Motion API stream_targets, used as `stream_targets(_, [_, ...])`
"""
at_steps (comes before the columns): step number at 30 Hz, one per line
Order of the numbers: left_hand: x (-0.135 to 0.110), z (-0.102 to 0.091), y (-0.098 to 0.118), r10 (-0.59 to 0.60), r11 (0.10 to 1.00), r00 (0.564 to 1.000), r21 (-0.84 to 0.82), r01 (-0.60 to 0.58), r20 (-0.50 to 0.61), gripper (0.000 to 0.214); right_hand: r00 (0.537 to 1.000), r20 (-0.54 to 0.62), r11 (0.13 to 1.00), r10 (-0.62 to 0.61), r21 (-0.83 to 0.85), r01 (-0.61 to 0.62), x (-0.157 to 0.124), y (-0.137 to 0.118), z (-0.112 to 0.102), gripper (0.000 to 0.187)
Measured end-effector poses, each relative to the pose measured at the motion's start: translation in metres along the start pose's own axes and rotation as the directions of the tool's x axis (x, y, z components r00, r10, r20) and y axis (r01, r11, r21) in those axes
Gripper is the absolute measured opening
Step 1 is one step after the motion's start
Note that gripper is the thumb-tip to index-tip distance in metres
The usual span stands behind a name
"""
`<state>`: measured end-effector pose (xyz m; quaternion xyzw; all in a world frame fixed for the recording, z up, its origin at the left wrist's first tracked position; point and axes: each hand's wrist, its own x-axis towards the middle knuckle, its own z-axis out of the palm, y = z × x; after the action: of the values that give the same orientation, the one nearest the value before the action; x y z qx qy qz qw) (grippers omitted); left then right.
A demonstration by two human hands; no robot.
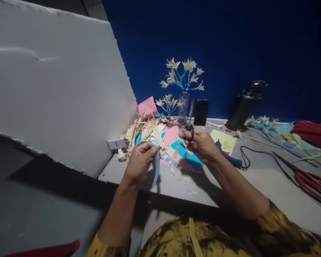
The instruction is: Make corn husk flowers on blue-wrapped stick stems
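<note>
My left hand [142, 160] pinches a light blue paper strip [156, 167], whose lower end hangs down over the table's front edge. My right hand [202, 142] is closed around the dark handles of a small pair of scissors [191, 114], with the blades pointing up. The two hands are apart, and the scissors do not touch the strip. Behind them lie pink paper [171, 135], blue paper sheets [194, 160] and a heap of dried, pale husk strips [141, 128]. Small scraps lie on the tabletop between my arms.
Husk flowers on blue stems [184, 76] stand in a glass vase [183, 107], beside a phone [201, 112]. To the right are a dark flask [244, 107], a blue glue gun [230, 157] with its cord and large red-handled scissors [314, 184]. A white panel [61, 85] borders the left.
</note>
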<state>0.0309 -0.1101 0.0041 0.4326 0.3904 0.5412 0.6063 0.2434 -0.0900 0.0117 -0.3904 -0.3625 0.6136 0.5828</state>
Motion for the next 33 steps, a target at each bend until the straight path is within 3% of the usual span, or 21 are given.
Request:
stream_targets(2, [0.002, -0.007, -0.001, -0.031, 0.998, 1.0, 0.046, 0.031, 0.0, 0.036, 1.0, 0.016, 1.0, -0.009, -0.006, 0.009, -0.016, 0.01, -0.015, 0.045])
stream_targets(4, [0.004, -0.011, -0.003, -0.031, 0.997, 0.999, 0.068, 0.031, 0.006, 0.035, 0.993, 0.113, 0.996, 0.03, -0.091, -0.02, -0.038, 0.022, -0.026, 0.045])
stream_targets(6, [0.006, -0.011, -0.005, -0.014, 0.997, 1.0, 0.07, 0.013, 0.01, 0.035, 0.953, 0.267, 0.975, 0.144, -0.206, -0.089, -0.059, 0.035, -0.031, 0.047])
stream_targets(9, [0.005, -0.007, -0.003, 0.011, 0.995, 0.999, 0.099, -0.015, 0.036, 0.039, 0.875, 0.393, 0.936, 0.284, -0.313, -0.163, -0.077, 0.049, -0.032, 0.051])
stream_targets(13, [-0.004, -0.002, 0.011, 0.005, 0.97, 0.99, 0.241, -0.04, 0.143, 0.046, 0.811, 0.503, 0.92, 0.297, -0.379, -0.102, -0.077, 0.06, -0.03, 0.057])
stream_targets(18, [-0.021, 0.0, 0.024, -0.055, 0.922, 0.977, 0.387, -0.029, 0.206, 0.062, 0.815, 0.47, 0.915, 0.337, -0.368, -0.166, -0.073, 0.067, -0.025, 0.043])
stream_targets(23, [-0.025, 0.0, 0.027, -0.08, 0.927, 0.978, 0.374, 0.002, 0.195, 0.07, 0.808, 0.455, 0.904, 0.373, -0.373, -0.208, -0.076, 0.066, -0.019, 0.036])
stream_targets(29, [-0.017, -0.001, 0.025, -0.141, 0.952, 0.942, 0.303, 0.045, 0.305, 0.052, 0.82, 0.462, 0.922, 0.336, -0.339, -0.187, -0.076, 0.068, -0.03, 0.049])
stream_targets(33, [-0.007, -0.003, 0.013, -0.18, 0.974, 0.941, 0.184, 0.13, 0.287, 0.041, 0.822, 0.444, 0.927, 0.356, -0.28, -0.249, -0.078, 0.069, -0.032, 0.057])
